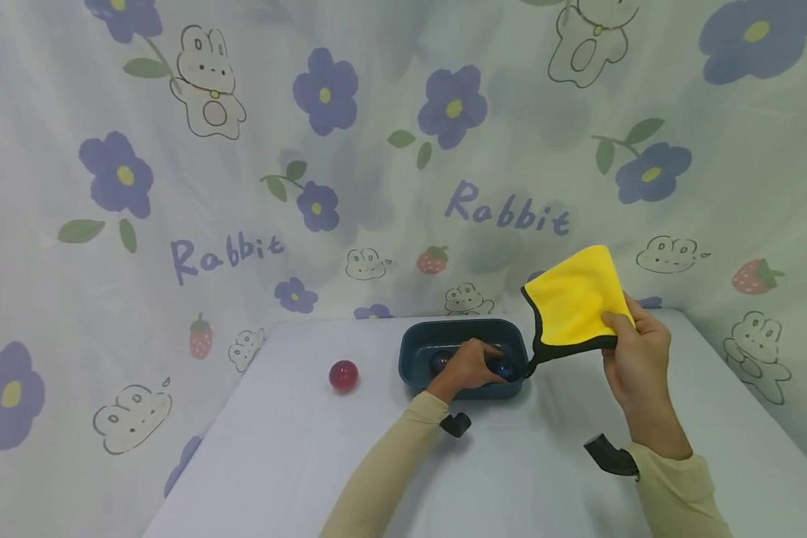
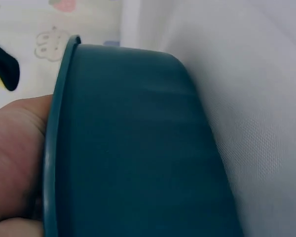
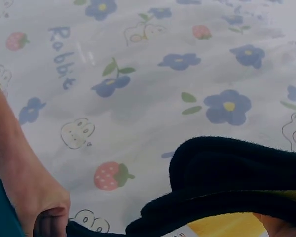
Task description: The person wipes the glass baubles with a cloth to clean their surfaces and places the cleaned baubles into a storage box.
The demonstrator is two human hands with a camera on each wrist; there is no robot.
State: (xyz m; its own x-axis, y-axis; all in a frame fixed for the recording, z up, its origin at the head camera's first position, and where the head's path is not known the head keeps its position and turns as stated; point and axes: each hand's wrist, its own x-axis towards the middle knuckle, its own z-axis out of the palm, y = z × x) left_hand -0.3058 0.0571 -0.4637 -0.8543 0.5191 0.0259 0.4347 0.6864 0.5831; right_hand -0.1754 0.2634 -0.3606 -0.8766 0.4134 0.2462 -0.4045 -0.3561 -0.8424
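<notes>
Across a white table (image 1: 262, 448), the head view shows me a person in pale yellow sleeves (image 1: 383, 474) working with both bare hands. Near the table's far edge sits a dark teal plastic tub (image 1: 417, 383). The left hand (image 1: 467, 368) reaches down into it, thumb and fingers curved round a dark blue glossy ball (image 1: 506, 368) at the tub's right end; whether that ball is lifted off the bottom I cannot tell. A second dark ball (image 1: 438, 363) lies in the tub's left end, partly behind the hand. A red ball (image 1: 344, 376) rests on the table, left of the tub and apart from it. The right hand (image 1: 639, 359) pinches a yellow cloth with black edging (image 1: 574, 299), thumb in front, holding it raised to the right of the tub. Behind hangs a pale curtain (image 1: 376, 172) printed with rabbits, purple flowers, strawberries and the word "Rabbit".

From the left wrist, the tub's smooth outer wall fills the middle; part of the left hand shows beyond its rim, and the ball is hidden.

From the right wrist, the cloth's thick black border sweeps across the bottom right, yellow beneath it, while the left hand, fingers bent, appears at lower left beside a sliver of tub.
</notes>
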